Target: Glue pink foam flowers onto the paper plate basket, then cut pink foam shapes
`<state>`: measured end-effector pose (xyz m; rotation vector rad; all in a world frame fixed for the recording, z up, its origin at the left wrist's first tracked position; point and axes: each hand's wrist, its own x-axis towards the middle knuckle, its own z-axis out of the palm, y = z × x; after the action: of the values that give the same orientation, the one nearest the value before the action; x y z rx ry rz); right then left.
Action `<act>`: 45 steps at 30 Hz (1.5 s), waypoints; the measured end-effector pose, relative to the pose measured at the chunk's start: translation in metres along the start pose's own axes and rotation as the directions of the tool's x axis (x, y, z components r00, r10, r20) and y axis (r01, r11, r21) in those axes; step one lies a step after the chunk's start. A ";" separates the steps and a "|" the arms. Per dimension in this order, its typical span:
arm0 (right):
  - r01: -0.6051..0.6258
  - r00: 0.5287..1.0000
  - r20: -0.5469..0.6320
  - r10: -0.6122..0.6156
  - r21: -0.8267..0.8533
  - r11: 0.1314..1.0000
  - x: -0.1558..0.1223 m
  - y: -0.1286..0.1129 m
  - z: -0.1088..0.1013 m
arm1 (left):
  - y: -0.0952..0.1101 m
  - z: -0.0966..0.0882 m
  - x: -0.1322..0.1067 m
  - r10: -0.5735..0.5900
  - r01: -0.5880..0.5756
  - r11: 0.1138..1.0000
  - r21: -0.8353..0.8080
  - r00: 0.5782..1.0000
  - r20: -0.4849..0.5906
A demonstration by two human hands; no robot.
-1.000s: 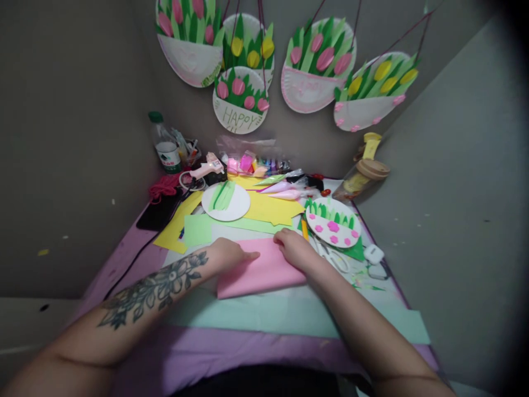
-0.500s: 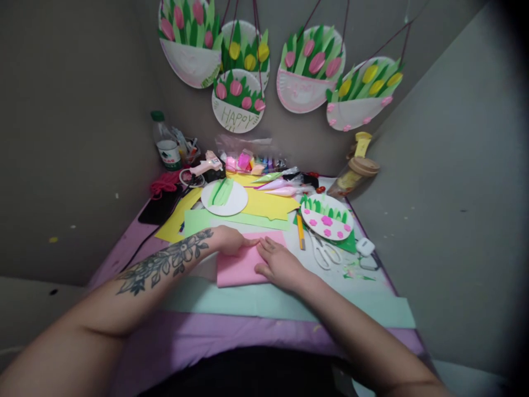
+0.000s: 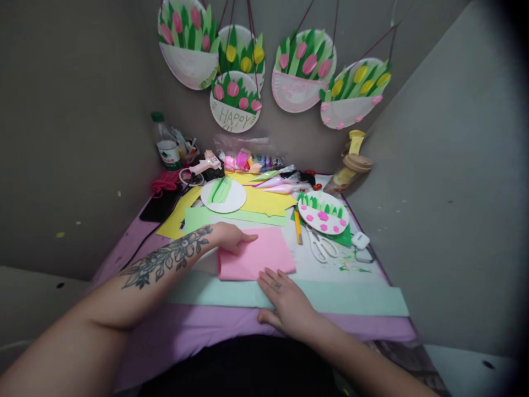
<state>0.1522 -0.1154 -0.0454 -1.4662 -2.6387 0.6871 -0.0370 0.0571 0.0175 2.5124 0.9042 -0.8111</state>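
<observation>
The right hand (image 3: 287, 300) had slid back off the folded pink paper (image 3: 256, 260) onto the mint strip (image 3: 351, 298), fingers flat and released, while the left hand (image 3: 229, 238) pressed the paper's corner, grasping nothing.

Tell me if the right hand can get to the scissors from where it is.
Probably yes: the right hand lies flat near the pink paper, and the scissors lie uncovered just beyond, nothing between.

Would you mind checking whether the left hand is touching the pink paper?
Touching: the head view shows the left hand pressed flat on the pink paper's upper left corner.
</observation>
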 end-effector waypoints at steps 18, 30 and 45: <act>0.116 0.992 0.030 -0.119 0.094 0.989 0.044 -0.049 -0.001 | 0.010 0.008 -0.008 -0.044 0.048 0.993 0.107 0.998 -0.040; -0.417 0.907 -0.112 0.406 -0.094 0.904 -0.033 0.039 -0.018 | 0.007 0.025 -0.009 -0.092 0.097 0.992 0.075 0.993 -0.068; -0.254 0.806 0.053 0.589 0.930 0.264 0.025 0.064 -0.024 | 0.051 0.090 -0.057 -0.145 0.061 0.977 -0.202 0.887 -0.438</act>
<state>0.1948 -0.0577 -0.0539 -1.6122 -1.0709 1.4758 -0.0751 -0.0511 -0.0104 2.5426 1.2060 -0.1476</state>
